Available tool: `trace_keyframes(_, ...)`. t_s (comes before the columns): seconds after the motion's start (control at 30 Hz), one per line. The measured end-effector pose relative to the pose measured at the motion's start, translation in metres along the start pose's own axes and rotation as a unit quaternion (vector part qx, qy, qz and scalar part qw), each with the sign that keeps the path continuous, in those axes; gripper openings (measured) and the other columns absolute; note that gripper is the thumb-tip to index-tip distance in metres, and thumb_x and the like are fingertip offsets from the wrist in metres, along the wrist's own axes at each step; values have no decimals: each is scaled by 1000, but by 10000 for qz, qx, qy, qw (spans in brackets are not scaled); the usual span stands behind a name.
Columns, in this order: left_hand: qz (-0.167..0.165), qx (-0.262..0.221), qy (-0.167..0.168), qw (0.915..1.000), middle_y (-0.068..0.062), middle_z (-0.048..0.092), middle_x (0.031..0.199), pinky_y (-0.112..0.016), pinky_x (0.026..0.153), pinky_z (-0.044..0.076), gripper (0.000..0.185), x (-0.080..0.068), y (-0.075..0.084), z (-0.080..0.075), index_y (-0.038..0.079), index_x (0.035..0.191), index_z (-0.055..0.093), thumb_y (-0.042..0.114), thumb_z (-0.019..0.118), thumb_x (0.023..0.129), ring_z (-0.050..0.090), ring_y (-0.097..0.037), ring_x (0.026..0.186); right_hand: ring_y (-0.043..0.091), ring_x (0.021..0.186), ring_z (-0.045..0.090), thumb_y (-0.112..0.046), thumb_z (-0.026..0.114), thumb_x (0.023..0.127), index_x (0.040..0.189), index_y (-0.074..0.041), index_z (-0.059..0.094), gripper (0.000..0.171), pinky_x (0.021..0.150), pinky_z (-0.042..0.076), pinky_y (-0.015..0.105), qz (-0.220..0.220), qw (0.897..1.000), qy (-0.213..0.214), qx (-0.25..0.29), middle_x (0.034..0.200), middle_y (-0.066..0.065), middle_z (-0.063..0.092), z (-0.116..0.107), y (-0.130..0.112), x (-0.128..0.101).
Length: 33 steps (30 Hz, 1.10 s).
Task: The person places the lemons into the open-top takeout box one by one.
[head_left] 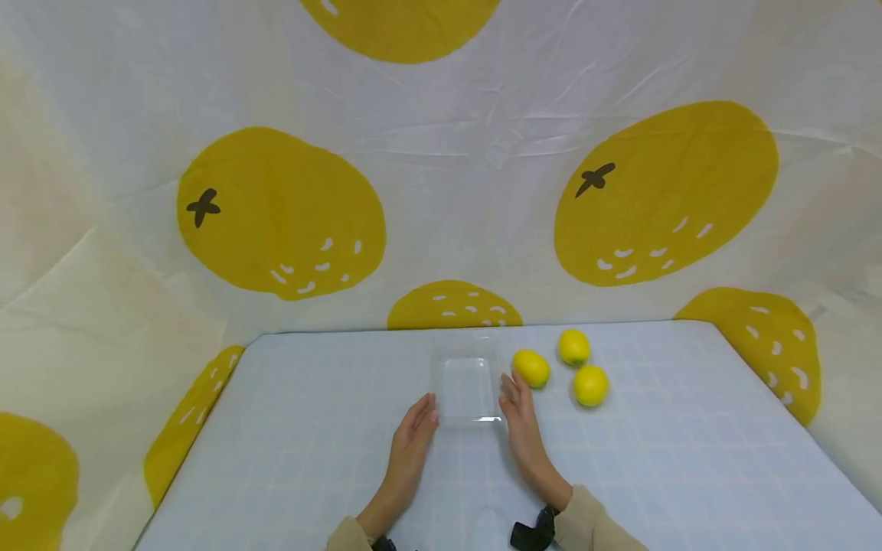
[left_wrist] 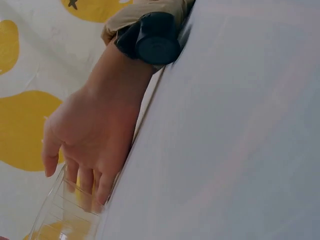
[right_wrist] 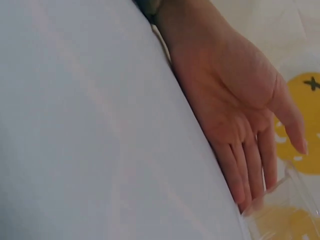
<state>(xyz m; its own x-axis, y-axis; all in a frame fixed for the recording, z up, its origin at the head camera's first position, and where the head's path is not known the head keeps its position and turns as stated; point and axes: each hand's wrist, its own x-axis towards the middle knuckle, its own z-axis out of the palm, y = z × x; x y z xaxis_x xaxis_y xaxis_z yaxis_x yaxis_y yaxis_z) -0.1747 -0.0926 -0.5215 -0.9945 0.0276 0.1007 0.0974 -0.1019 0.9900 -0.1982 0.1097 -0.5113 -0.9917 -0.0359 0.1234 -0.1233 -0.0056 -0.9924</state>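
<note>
A clear plastic container [head_left: 468, 418] sits on the table between the two hands. Along its left side, my left hand [head_left: 412, 451] has its fingers stretched forward, fingertips right at the wall. My right hand [head_left: 525, 436] flanks the opposite wall in the same way, palm turned inward. In the left wrist view the straight fingers [left_wrist: 86, 182] lie against the see-through wall of the container [left_wrist: 55, 210]. The right wrist view shows straight fingers [right_wrist: 254, 165] reaching to the container's edge [right_wrist: 295, 192], thumb apart.
Three yellow lemons stand right of the container: one lemon [head_left: 531, 369] close to the right fingertips, another lemon [head_left: 573, 347] at the back, a third lemon [head_left: 590, 386] farther right. A pale checked cloth [head_left: 310, 428] covers the table. A lemon-print curtain [head_left: 468, 191] hangs behind.
</note>
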Motion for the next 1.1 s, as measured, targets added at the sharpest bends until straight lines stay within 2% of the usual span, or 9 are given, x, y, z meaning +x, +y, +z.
trace_keyframes(0.17,58,193,-83,9998,-21,34,155,-36,114,31,59,-1,3,0,-3,151,31,24,53,103,33,-33,143,43,142,28,-16,41,106,154,1,14,58,116,24,55,221,9996,75,-185,154,28,27,-4,-12,-14)
trace_keyframes(0.27,121,522,-120,9985,-18,34,157,-44,115,29,59,-1,1,0,3,153,31,26,52,103,33,-34,144,38,128,46,-14,48,103,149,1,26,53,109,39,43,282,9975,119,-644,143,26,42,-13,-21,-21)
trace_keyframes(0.37,229,896,-127,9956,-18,34,157,-51,115,29,60,-2,1,0,7,154,30,30,52,103,32,-35,144,25,105,59,-9,56,99,138,-1,42,42,91,50,27,138,9934,80,-1134,121,16,58,-27,-28,-27)
trace_keyframes(0.5,320,1276,-170,9912,-18,30,158,-53,114,30,63,-1,4,-1,8,156,27,29,53,103,31,-37,144,13,80,61,-1,61,94,118,-2,60,24,69,52,22,-655,9836,99,-1680,95,6,64,-48,-40,-28)
trace_keyframes(0.6,529,1589,-240,9856,-16,25,161,-51,115,28,66,4,9,-5,7,157,23,25,55,102,27,-34,146,10,73,58,2,62,93,107,-1,66,15,63,50,21,-1528,9658,467,-2044,89,5,66,-66,-49,-20)
trace_keyframes(0.7,901,2070,-284,9738,-12,22,163,-51,116,25,69,12,14,-11,7,157,23,27,57,101,23,-30,148,9,76,57,3,63,93,104,0,68,12,66,48,17,-1992,9531,997,-2052,92,8,68,-86,-55,-5)
trace_keyframes(0.87,1540,2990,-544,9402,-9,23,163,-58,115,24,68,29,23,-20,10,155,32,31,61,98,20,-29,149,9,88,57,-4,57,99,105,5,66,14,79,46,12,-1764,9555,1902,-1403,97,3,67,-116,-60,19)
trace_keyframes(1.0,1876,3232,-848,9237,-9,24,163,-61,115,22,67,41,26,-25,8,153,35,31,62,96,18,-29,150,11,92,58,-8,54,101,107,9,64,20,85,46,14,-1641,9516,2427,-932,97,-5,67,-133,-54,30)
trace_keyframes(1.1,2234,3230,-1018,9140,-10,26,162,-64,114,21,67,47,24,-28,4,152,36,28,63,96,18,-32,150,11,94,58,-7,54,101,109,10,64,21,86,45,15,-1594,9514,2520,-765,100,-1,68,-142,-46,33)
